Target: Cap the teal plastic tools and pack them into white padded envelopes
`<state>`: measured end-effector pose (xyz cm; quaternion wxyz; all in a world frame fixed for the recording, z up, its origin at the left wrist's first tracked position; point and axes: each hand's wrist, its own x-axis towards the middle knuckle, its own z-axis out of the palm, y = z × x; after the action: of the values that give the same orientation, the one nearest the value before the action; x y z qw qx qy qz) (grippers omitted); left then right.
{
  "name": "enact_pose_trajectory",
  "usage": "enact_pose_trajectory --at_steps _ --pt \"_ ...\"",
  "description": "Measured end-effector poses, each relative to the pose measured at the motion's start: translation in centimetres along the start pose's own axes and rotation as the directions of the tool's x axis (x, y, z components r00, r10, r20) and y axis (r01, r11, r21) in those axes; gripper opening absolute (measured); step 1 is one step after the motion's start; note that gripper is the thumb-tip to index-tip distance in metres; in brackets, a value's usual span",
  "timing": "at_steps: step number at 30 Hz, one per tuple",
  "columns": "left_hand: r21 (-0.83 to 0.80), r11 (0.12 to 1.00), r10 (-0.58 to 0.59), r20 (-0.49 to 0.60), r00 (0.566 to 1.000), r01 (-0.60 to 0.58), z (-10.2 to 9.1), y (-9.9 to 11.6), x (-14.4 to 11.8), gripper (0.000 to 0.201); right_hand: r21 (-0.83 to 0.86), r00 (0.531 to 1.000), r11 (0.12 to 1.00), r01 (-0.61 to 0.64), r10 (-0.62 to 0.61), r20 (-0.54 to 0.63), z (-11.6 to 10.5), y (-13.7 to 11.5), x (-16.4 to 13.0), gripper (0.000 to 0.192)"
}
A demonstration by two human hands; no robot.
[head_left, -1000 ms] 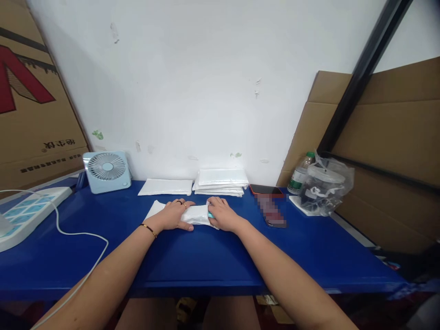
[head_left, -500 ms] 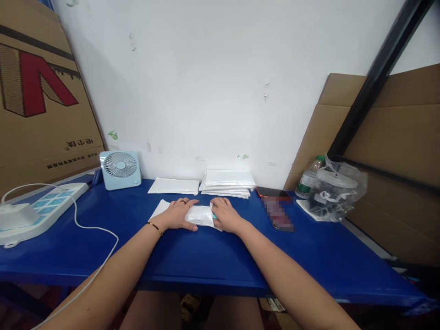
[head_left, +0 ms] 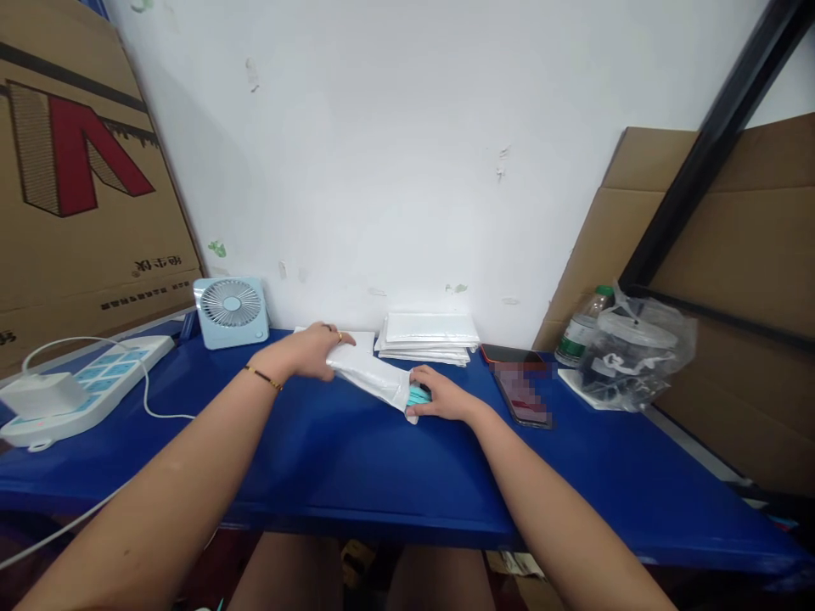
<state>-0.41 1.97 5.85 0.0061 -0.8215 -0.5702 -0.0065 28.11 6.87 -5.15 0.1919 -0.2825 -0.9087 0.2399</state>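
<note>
A long white plastic pouch [head_left: 373, 378] slants over the blue table, its left end farther from me than its right. At that left end my left hand [head_left: 315, 350] is closed on the pouch, thumb below and fingers above. My right hand [head_left: 439, 394] pinches the other end, where a turquoise item [head_left: 418, 395] shows in the mouth of the pouch. Most of the turquoise item is hidden, so its kind cannot be told. Partly behind my left hand lies another flat white pouch [head_left: 362, 341]. Beside it rises a stack of flat white pouches [head_left: 429, 329].
On the left stand a light blue fan [head_left: 233, 312] and a white power strip [head_left: 118, 386] with a cable. To the right lie phones [head_left: 528, 403], a bottle [head_left: 579, 329] and a bagged tub [head_left: 630, 361]. Cardboard [head_left: 732, 280] borders the blue table [head_left: 356, 484].
My left hand has moved left and away from me, and the pouch now slants. The right hand has shifted slightly right, and more of the turquoise item shows. The view has shifted a little.
</note>
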Motion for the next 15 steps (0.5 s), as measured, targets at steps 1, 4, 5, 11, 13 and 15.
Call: enact_pose_trajectory --at_steps 1,4,5,11,13,15 --pt "0.035 0.999 0.001 0.000 1.000 -0.001 -1.3 0.6 0.5 0.073 0.019 1.000 1.000 -0.002 0.002 -0.012 -0.1 0.1 -0.1 0.054" --pt "0.087 0.996 -0.026 0.032 0.999 0.023 -4.7 2.1 1.8 0.072 0.026 1.000 1.000 -0.007 0.008 -0.030 0.0 0.2 -0.2 0.063" --pt "0.090 0.995 -0.038 0.040 0.998 0.034 -5.5 2.3 2.2 0.071 0.024 1.000 1.000 -0.012 0.013 -0.027 0.0 0.2 -0.3 0.065" --pt "0.123 0.987 -0.113 0.068 0.991 0.104 -8.0 1.7 3.2 0.066 0.016 0.999 0.999 -0.042 0.042 -0.007 -0.1 -0.3 -0.4 0.067" --pt "0.156 0.977 -0.161 0.087 0.983 0.146 -8.6 1.4 3.2 0.065 0.006 0.999 0.999 -0.033 0.033 0.000 -0.1 -0.4 -0.3 0.066" --pt "0.183 0.964 -0.211 0.098 0.973 0.191 -9.3 1.2 3.0 0.065 -0.012 1.000 1.000 -0.022 0.022 0.005 -0.1 -0.2 -0.2 0.064"
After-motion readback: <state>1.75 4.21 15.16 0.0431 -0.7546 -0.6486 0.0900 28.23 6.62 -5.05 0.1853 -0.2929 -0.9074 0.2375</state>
